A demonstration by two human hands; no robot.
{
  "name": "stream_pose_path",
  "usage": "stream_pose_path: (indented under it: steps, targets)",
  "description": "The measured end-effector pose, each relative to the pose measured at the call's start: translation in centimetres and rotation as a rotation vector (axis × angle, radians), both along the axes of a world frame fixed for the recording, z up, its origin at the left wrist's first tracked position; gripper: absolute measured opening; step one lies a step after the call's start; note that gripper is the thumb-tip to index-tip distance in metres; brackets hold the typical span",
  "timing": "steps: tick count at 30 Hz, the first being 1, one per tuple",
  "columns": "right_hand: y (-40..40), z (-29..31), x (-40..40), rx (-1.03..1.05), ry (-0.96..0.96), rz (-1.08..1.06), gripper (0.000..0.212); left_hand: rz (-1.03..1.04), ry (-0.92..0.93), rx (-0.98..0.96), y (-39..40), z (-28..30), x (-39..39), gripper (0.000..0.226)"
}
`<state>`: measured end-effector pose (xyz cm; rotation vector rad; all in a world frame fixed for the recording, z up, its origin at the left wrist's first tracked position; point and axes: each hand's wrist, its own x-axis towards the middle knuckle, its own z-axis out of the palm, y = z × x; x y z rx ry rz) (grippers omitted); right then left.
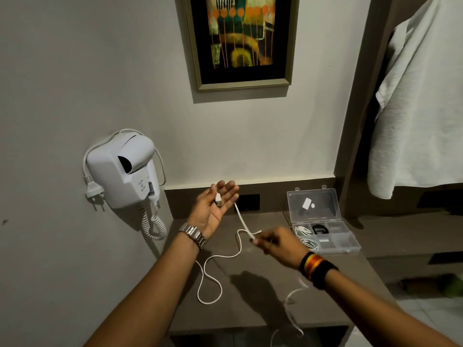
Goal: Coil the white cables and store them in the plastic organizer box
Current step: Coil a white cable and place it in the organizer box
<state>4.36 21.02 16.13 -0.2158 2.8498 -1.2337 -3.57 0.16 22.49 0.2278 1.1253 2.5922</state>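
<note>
My left hand (215, 206) is raised palm-up above the brown counter, with the USB plug of a white cable (241, 219) resting across its fingers under the thumb. The cable runs down to my right hand (274, 242), which is blurred and pinches it near the middle. From there the cable snakes in loose loops over the counter (210, 279). A second white cable (290, 306) hangs over the counter's front edge under my right forearm. The clear plastic organizer box (349, 242) stands open at the back right, with coiled white cables (304, 231) in its left compartments.
A white wall-mounted hair dryer (125, 171) with a coiled cord hangs at the left. A black socket plate (248, 202) sits in the back panel. A framed painting (241, 41) hangs above. A white shirt (421, 101) hangs at the right.
</note>
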Motion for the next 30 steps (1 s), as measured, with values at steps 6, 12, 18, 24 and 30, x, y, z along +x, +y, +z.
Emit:
stream_pose_path:
  steps: [6,12,18,24,30]
  targets:
    - [-1.6,5.9,2.1,0.392,0.406,0.24,0.031,0.256,0.623,-0.892,0.7,-1.6,0.9,0.026]
    - [2.7,11.6,-2.0,0.22,0.629,-0.012,0.024,-0.005,0.593,-0.915,1.9,-0.9,2.9,0.036]
    - [2.6,7.6,-4.4,-0.125,0.353,-0.137,0.023,-0.035,0.237,-0.363,2.6,1.8,2.8,0.029]
    - [-2.3,4.2,0.2,0.218,0.251,0.234,0.031,0.228,0.168,-0.149,1.4,2.3,0.9,0.025]
    - [-0.9,11.0,-0.4,0.382,0.633,0.187,0.033,0.277,0.652,-1.001,-0.4,-0.1,2.1,0.029]
